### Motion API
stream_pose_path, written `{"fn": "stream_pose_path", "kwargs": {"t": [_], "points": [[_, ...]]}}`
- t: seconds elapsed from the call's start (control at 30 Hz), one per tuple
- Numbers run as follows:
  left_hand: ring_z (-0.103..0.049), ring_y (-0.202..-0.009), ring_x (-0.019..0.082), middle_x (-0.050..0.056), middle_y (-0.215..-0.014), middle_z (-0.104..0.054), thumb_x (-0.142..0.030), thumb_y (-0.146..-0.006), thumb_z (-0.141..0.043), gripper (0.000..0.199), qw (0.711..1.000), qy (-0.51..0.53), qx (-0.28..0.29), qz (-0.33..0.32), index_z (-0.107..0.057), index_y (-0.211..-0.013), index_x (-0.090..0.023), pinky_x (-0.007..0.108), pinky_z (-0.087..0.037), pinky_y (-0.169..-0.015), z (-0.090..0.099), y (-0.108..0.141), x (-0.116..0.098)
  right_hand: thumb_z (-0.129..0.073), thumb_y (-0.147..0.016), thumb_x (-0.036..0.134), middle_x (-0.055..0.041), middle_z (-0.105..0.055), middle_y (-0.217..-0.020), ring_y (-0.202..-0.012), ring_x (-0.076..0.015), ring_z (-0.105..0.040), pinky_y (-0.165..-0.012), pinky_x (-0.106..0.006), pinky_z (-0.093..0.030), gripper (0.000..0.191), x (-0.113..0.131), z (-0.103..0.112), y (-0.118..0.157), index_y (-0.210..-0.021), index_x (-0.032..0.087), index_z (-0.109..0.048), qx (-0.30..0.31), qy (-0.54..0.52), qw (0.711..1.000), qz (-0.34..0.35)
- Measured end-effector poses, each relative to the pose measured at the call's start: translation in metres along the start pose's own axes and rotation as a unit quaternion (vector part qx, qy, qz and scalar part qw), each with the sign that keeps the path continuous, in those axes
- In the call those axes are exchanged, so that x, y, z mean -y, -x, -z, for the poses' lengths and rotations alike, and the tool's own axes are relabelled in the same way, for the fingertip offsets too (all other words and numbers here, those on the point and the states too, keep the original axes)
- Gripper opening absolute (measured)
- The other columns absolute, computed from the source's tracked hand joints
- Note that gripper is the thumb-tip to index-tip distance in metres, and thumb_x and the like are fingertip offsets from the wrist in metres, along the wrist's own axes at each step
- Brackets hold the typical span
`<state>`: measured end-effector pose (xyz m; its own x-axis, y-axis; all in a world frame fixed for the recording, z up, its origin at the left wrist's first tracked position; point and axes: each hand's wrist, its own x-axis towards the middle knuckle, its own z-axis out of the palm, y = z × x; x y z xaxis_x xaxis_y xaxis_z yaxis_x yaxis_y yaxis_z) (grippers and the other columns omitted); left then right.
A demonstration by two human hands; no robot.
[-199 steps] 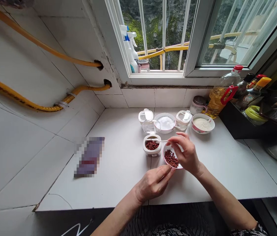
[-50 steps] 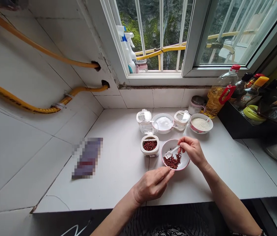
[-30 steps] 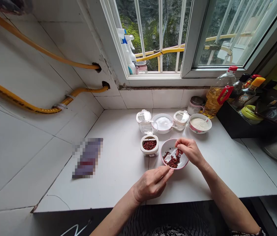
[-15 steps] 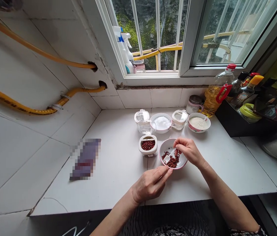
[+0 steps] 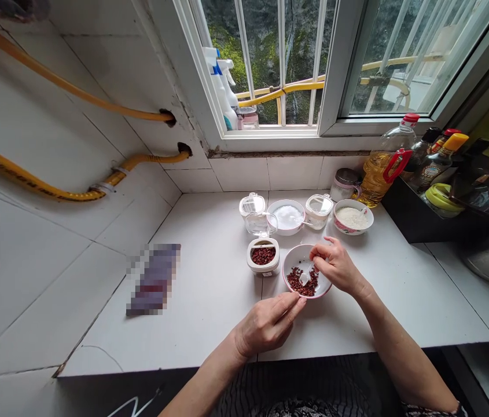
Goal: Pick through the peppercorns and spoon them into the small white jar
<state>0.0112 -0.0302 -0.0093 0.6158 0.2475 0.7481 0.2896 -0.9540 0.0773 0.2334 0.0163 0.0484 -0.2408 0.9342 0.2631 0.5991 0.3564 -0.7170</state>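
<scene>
Pinching near rim of bowl [image 5: 323, 282]: left hand [image 5: 269, 325] | gripping white spoon [image 5: 304, 279], forearm [image 5: 400, 341] slanting inward: right hand [image 5: 338, 266]

White spoon [image 5: 304, 278] moved from over the jar [image 5: 263, 271] into the bowl [image 5: 300, 251], lately shifted from its left toward the middle

A white tiled counter [image 5: 209, 324] carried a round pink-rimmed white bowl [image 5: 293, 256]. Left of that bowl stood a squarish white open-lidded jar [image 5: 259, 270]; beyond the bowl, a round white dish of white powder [image 5: 287, 232]; far left of it, a blurred purple strip [image 5: 155, 281].
</scene>
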Motion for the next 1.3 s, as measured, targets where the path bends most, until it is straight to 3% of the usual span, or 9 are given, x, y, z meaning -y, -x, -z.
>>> {"fn": "stream_pose_path", "kwargs": {"t": [0.13,0.3,0.43,0.53,0.63,0.83,0.97,1.07,1.3], "points": [[-0.071,-0.101,0.022,0.017,-0.108,-0.069,-0.001,-0.091,-0.042,0.052,1.000,-0.001,0.011,0.004,-0.045,-0.143,-0.004,0.031,-0.063,-0.082,0.000,0.001,0.000,-0.045,-0.076,0.009,0.0084,-0.059,-0.051,-0.051,-0.0134,-0.051,-0.116,-0.051,-0.029,0.022,0.000,-0.004,0.001,-0.068,0.024,-0.061,0.037,-0.023,0.999,0.005],[-0.071,-0.100,0.022,0.017,-0.107,-0.069,0.000,-0.091,-0.042,0.048,1.000,0.004,-0.001,-0.001,-0.050,-0.138,-0.003,0.030,-0.064,-0.080,0.000,-0.001,0.000,-0.046,-0.076,0.012,0.0075,-0.062,-0.050,-0.054,-0.0151,-0.055,-0.113,-0.049,-0.034,0.021,0.001,0.000,0.000,-0.066,0.024,-0.060,-0.017,-0.050,0.998,-0.033],[-0.071,-0.100,0.022,0.017,-0.106,-0.068,0.001,-0.090,-0.044,0.043,1.000,0.007,-0.006,-0.002,-0.055,-0.131,-0.001,0.031,-0.064,-0.080,0.001,-0.003,0.001,-0.048,-0.073,0.018,0.0040,-0.063,-0.050,-0.055,-0.0159,-0.055,-0.081,-0.036,-0.050,0.016,0.003,0.005,-0.001,-0.064,0.023,-0.060,-0.041,-0.122,0.988,-0.088],[-0.071,-0.099,0.022,0.016,-0.106,-0.069,0.001,-0.090,-0.044,0.042,1.000,0.006,-0.008,-0.003,-0.055,-0.131,-0.002,0.031,-0.064,-0.079,0.001,-0.003,0.001,-0.050,-0.071,0.024,0.0019,-0.062,-0.049,-0.051,-0.0151,-0.053,-0.059,-0.030,-0.046,0.013,0.003,0.007,-0.002,-0.067,0.021,-0.062,-0.043,-0.199,0.969,-0.142],[-0.071,-0.101,0.022,0.017,-0.105,-0.068,0.001,-0.090,-0.043,0.044,1.000,0.007,-0.009,-0.005,-0.053,-0.133,-0.001,0.031,-0.064,-0.081,0.001,-0.003,0.001,-0.055,-0.072,0.028,0.0007,-0.063,-0.051,-0.050,-0.0144,-0.053,-0.056,-0.028,-0.045,0.013,0.006,0.008,-0.006,-0.071,0.019,-0.064,-0.066,-0.243,0.956,-0.152],[-0.071,-0.102,0.023,0.017,-0.106,-0.069,-0.001,-0.091,-0.042,0.048,1.000,0.008,-0.006,-0.004,-0.049,-0.138,-0.002,0.031,-0.065,-0.080,0.001,-0.003,0.001,-0.056,-0.088,0.033,-0.0041,-0.072,-0.072,-0.067,-0.0181,-0.065,-0.071,-0.034,-0.053,0.015,0.025,-0.006,-0.009,-0.089,0.020,-0.064,-0.147,-0.209,0.965,-0.053],[-0.072,-0.101,0.025,0.019,-0.107,-0.070,0.000,-0.089,-0.041,0.050,1.000,0.007,-0.005,-0.006,-0.048,-0.139,0.000,0.032,-0.065,-0.079,0.001,-0.004,0.000,-0.048,-0.095,0.020,-0.0020,-0.076,-0.080,-0.072,-0.0177,-0.066,-0.106,-0.047,-0.042,0.017,0.036,-0.021,-0.007,-0.094,0.024,-0.064,-0.136,-0.035,0.982,0.127],[-0.072,-0.097,0.023,0.018,-0.106,-0.070,0.001,-0.090,-0.040,0.052,1.000,0.012,-0.008,0.000,-0.045,-0.141,-0.002,0.031,-0.065,-0.076,0.001,-0.005,0.000,-0.045,-0.093,0.011,0.0003,-0.076,-0.082,-0.069,-0.0166,-0.065,-0.111,-0.049,-0.037,0.025,0.035,-0.022,-0.005,-0.096,0.025,-0.065,-0.109,0.067,0.964,0.235],[-0.072,-0.100,0.022,0.016,-0.105,-0.070,0.000,-0.091,-0.041,0.049,1.000,0.003,-0.009,0.000,-0.048,-0.139,-0.003,0.032,-0.065,-0.079,0.001,-0.004,0.000,-0.050,-0.090,0.012,0.0035,-0.067,-0.066,-0.061,-0.0165,-0.060,-0.094,-0.041,-0.044,0.017,0.008,0.010,-0.001,-0.086,0.023,-0.061,-0.173,0.084,0.965,0.180]]}}
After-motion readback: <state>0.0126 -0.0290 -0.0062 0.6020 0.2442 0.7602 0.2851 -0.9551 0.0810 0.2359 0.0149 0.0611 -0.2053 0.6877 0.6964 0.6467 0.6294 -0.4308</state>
